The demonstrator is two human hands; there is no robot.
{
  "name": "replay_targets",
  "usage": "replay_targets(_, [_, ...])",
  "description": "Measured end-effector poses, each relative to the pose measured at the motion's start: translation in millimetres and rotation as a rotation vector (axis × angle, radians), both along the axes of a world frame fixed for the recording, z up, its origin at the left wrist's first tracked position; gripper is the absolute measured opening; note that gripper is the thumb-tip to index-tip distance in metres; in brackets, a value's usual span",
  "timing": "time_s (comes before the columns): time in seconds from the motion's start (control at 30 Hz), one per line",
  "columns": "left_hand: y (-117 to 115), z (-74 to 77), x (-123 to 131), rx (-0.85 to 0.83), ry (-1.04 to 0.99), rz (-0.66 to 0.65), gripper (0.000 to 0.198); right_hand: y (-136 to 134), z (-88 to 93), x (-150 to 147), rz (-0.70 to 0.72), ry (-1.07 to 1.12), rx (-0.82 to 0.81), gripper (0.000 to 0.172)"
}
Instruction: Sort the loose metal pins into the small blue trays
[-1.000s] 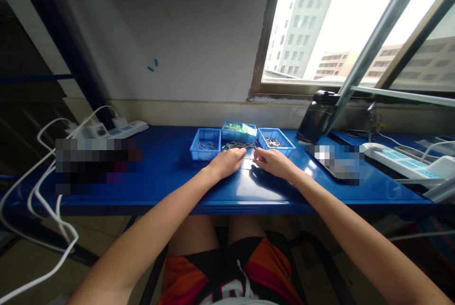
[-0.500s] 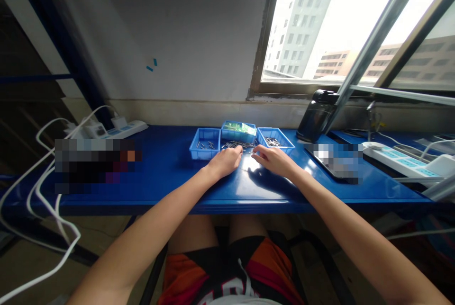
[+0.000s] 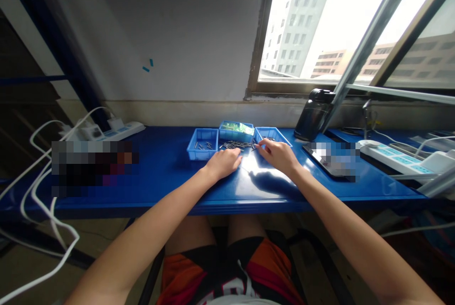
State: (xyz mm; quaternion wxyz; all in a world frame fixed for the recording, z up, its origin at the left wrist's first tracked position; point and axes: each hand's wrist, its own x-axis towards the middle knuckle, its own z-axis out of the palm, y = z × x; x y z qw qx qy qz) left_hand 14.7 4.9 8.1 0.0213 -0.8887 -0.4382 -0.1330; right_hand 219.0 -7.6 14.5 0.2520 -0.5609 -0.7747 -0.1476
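My left hand (image 3: 223, 163) rests on the blue table (image 3: 167, 177), fingers curled, just in front of a loose pile of small dark metal pins (image 3: 236, 145). My right hand (image 3: 279, 154) is raised toward the right blue tray (image 3: 272, 135), its fingertips pinched at the tray's near left corner; whether a pin is between them is too small to see. The left blue tray (image 3: 203, 144) holds a few pins. The middle tray (image 3: 236, 131), behind the pile, holds something green.
A white power strip (image 3: 117, 130) with cables lies at the far left. A black container (image 3: 313, 115) stands by the window, a dark flat device (image 3: 330, 160) lies to its right, then another power strip (image 3: 398, 160). A metal bar crosses the window.
My right hand has moved forward and up from the table surface to the near corner of the right tray. My left hand has stayed almost where it was.
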Motion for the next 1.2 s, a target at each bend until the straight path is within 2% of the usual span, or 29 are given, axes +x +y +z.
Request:
replay_targets(0.1, [-2.1,-1.6,0.3,0.037,0.091,0.0,0.025,2.4,3.8,8.0,-0.343,0.031,0.106,0.037])
replay_targets(0.17, [-3.0,-2.4,0.4,0.061,0.116,0.006,0.026,3.8,5.5,12.4,-0.462,0.031,0.091,0.036])
replay_targets(0.23, [-3.4,-3.1,0.6,0.084,0.124,0.012,0.027,4.4,5.7,13.5,-0.48,0.031,0.071,0.036])
replay_targets(0.3, [-3.4,-3.7,0.9,0.097,0.126,0.023,0.028,3.9,4.5,10.8,-0.41,0.034,0.057,0.035])
replay_targets(0.4, [-3.1,-4.9,2.0,0.1,0.127,0.058,0.03,1.8,1.3,2.4,-0.203,0.024,0.008,0.03])
replay_targets(0.5, [-1.4,-7.1,3.2,0.097,0.123,0.097,0.033,-0.1,-2.3,-5.8,0.062,-0.065,-0.121,0.025])
replay_targets(0.57, [1.4,-9.3,3.6,0.094,0.12,0.109,0.037,-0.3,-4.6,-9.5,0.151,-0.123,-0.204,0.023])
replay_targets(0.67, [7.1,-13.5,3.4,0.059,0.131,0.083,0.04,1.0,-7.8,-12.2,0.168,-0.15,-0.286,0.022])
replay_targets(0.8, [10.5,-17.1,2.9,0.052,0.102,0.058,0.04,3.4,-10.6,-12.7,0.141,-0.161,-0.318,0.022])
replay_targets(1.03, [2.0,-10.7,3.7,0.077,0.104,0.032,0.029,3.1,-11.1,-11.3,0.141,-0.158,-0.332,0.021])
replay_targets(1.2, [5.7,-10.4,2.2,0.066,0.068,0.008,0.023,2.8,-10.6,-11.0,0.158,-0.152,-0.335,0.02])
